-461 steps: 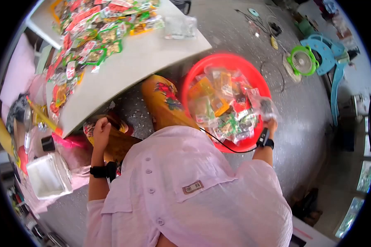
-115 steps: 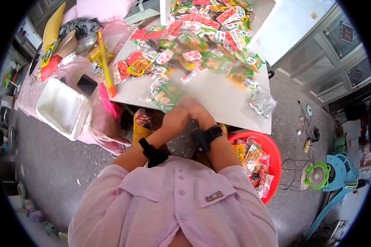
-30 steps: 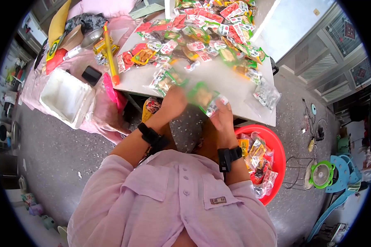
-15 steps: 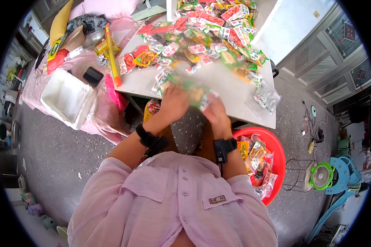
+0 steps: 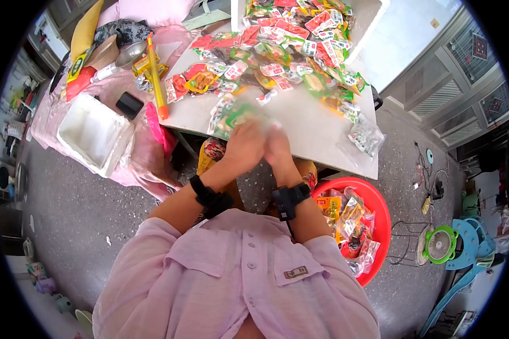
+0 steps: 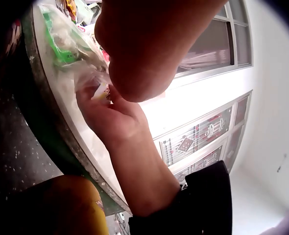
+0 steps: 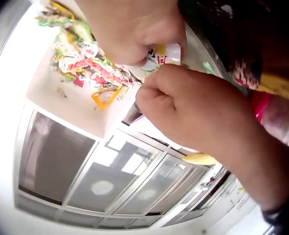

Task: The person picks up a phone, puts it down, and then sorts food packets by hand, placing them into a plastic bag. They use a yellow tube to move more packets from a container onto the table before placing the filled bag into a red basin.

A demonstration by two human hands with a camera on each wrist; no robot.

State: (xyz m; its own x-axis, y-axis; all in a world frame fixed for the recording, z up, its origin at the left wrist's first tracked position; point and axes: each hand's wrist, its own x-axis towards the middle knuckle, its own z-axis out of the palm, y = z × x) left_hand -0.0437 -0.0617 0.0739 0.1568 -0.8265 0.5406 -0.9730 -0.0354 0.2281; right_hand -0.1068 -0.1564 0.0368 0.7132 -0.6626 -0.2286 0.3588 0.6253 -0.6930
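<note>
My left hand and right hand are close together over the table's near edge. Between them they pinch a clear plastic food packet, its white label with a red character showing in the right wrist view. The left fingers are curled, while the right hand grips the packet's clear film in the left wrist view. Most of the packet is hidden or blurred. Just beyond the hands, a green-edged packet lies on the white table.
Many colourful packets are heaped across the table's back, by a white foam box. Clear bags lie at its right corner. A red tub of packets stands on the floor at right; a white box sits at left.
Over the last second my right hand has moved left to meet the left hand, bringing the green packet with it. Earlier, the right hand was reaching into the red tub.
</note>
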